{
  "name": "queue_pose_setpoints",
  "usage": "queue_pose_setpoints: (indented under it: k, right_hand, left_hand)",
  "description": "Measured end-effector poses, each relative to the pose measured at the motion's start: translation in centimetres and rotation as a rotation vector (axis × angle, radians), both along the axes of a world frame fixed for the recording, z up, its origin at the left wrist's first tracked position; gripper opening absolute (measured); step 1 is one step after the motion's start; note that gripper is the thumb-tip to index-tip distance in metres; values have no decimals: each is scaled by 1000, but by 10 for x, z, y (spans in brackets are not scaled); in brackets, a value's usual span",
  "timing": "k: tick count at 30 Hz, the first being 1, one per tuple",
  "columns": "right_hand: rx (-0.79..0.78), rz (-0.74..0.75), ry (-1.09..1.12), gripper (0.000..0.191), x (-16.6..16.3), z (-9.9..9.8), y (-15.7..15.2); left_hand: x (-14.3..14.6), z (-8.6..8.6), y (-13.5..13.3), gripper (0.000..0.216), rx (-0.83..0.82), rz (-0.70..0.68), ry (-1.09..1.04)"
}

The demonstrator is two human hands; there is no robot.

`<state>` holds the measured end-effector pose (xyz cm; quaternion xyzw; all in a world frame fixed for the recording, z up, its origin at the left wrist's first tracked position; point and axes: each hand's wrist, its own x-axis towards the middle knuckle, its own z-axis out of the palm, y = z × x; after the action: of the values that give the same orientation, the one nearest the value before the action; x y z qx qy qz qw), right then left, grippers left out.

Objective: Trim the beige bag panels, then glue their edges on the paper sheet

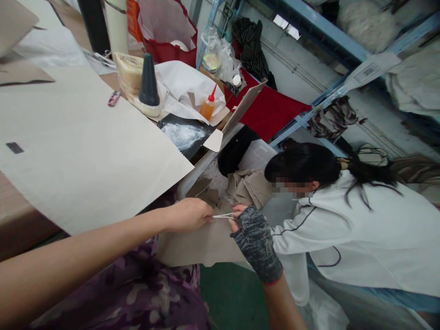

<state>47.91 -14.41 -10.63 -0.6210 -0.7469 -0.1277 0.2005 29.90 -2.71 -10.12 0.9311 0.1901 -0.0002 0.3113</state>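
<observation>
My left hand [187, 214] is closed in a pinch on one end of a thin white string [222, 216]. My right hand [249, 224], in a dark knitted fingerless glove, pinches the other end, so the string is stretched taut between them. Both hands hover just above a flat brown paper piece [202, 245] that lies over my lap, below the table's edge. More folded brown paper pieces [247, 185] sit in a pile just behind the hands.
A big sheet of beige paper [79, 146] covers the table on the left. Behind it stand a black cone [149, 82], an orange glue bottle [208, 106] and a red bag [168, 50]. A person in a white jacket [360, 229] bends low at the right, near blue shelving [330, 32].
</observation>
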Motion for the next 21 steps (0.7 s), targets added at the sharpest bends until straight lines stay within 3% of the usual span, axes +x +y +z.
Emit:
queue_pose_setpoints:
  k: [7,11,15,21]
  right_hand:
    - [-32,7,-67,9,17,19,-8]
    - [-50,36,47,8,22,25,-8]
    - [-36,37,116,9,15,30,-10]
    - [-26,75,53,11,-8,36,-13]
  left_hand:
    - [-11,5,3,23,-51,-31,-39]
    - [-18,2,12,25,-43,-49,-105]
    - [-23,10,14,23,-13,-28,-90]
    - [-15,24,-1,17,51,-38,-77]
